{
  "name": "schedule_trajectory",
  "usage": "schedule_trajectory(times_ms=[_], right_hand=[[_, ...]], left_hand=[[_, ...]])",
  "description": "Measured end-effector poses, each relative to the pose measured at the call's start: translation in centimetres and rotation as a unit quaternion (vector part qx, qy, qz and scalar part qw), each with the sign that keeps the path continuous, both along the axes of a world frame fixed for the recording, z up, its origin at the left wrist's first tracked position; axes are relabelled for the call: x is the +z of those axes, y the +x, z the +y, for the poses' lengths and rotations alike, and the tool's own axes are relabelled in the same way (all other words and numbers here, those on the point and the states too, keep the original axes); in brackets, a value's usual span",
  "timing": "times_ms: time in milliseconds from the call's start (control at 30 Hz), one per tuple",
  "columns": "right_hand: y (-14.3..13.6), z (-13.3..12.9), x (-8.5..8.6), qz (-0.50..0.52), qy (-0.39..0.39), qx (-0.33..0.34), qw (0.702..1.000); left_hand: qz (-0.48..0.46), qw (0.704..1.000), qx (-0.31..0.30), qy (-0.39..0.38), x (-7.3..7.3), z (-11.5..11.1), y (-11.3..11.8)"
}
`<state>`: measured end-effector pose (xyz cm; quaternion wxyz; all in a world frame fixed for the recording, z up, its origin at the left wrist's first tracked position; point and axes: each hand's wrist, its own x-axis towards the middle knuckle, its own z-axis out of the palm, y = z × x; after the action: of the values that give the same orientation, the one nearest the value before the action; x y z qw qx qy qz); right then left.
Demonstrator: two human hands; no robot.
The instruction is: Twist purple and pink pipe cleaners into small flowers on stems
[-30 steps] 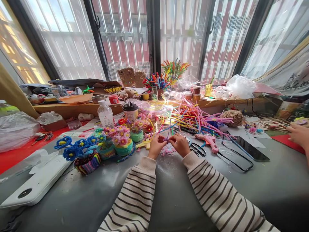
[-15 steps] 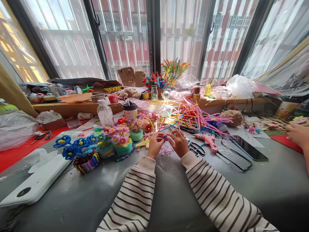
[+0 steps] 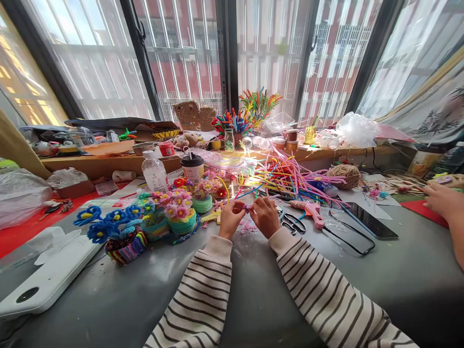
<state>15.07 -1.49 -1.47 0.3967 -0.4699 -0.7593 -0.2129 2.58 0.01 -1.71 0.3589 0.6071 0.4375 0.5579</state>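
A small purple fuzzy piece [image 3: 247,209], seemingly bent pipe cleaner, is pinched between the fingertips of both hands; its shape is mostly hidden. My left hand [image 3: 231,220] grips it from the left, and my right hand [image 3: 265,217] meets it from the right. Pink fuzz clippings [image 3: 248,226] lie on the grey table [image 3: 253,290] under my fingers. Black-handled scissors [image 3: 294,224] rest just right of my right hand, beside a pink glue gun [image 3: 314,213]. Left of my left hand stand pots of pink pipe-cleaner flowers [image 3: 178,205] and blue pipe-cleaner flowers [image 3: 108,220].
Loose pipe cleaners [image 3: 290,176] pile up behind my hands. A phone [image 3: 369,220] and a twine ball [image 3: 344,176] lie to the right, where another person's hand [image 3: 444,200] reaches in. A bottle [image 3: 154,173], a lidded cup [image 3: 192,168] and a white device [image 3: 50,275] are leftward.
My right-hand fingers have drawn together and shifted slightly around the purple piece. My left hand keeps its pinch. The whole view has shifted a little.
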Motion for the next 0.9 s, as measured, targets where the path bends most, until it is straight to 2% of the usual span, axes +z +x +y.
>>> schedule_trajectory(times_ms=[167,267,333,433,533,600,667,833,900], right_hand=[[0.2,0.2,0.1,0.123,-0.044,0.047,0.990],[0.8,0.4,0.6,0.227,-0.111,0.102,0.962],[1.2,0.5,0.9,0.312,-0.172,0.134,0.925],[1.5,0.6,1.3,0.421,-0.283,0.193,0.840],[1.5,0.5,1.3,0.439,-0.420,0.263,0.750],[1.3,0.4,1.3,0.418,-0.468,0.292,0.721],[1.1,0.4,1.2,0.407,-0.457,0.298,0.732],[1.1,0.6,0.7,0.330,-0.348,0.230,0.847],[1.1,0.7,0.5,0.292,-0.315,0.202,0.880]], left_hand=[[-0.107,0.991,-0.049,-0.058,0.7,-0.4,0.1],[-0.193,0.973,-0.066,-0.106,1.1,-0.6,0.0],[-0.236,0.960,-0.082,-0.126,1.3,-0.6,-0.1],[-0.287,0.940,-0.118,-0.142,1.6,-0.7,-0.3],[-0.332,0.919,-0.150,-0.153,1.8,-0.8,-0.4],[-0.338,0.916,-0.144,-0.160,1.8,-0.9,-0.5],[-0.316,0.926,-0.126,-0.164,1.7,-0.9,-0.6],[-0.206,0.964,-0.077,-0.151,1.4,-0.8,-0.3],[-0.159,0.976,-0.055,-0.135,1.2,-0.7,-0.2]])
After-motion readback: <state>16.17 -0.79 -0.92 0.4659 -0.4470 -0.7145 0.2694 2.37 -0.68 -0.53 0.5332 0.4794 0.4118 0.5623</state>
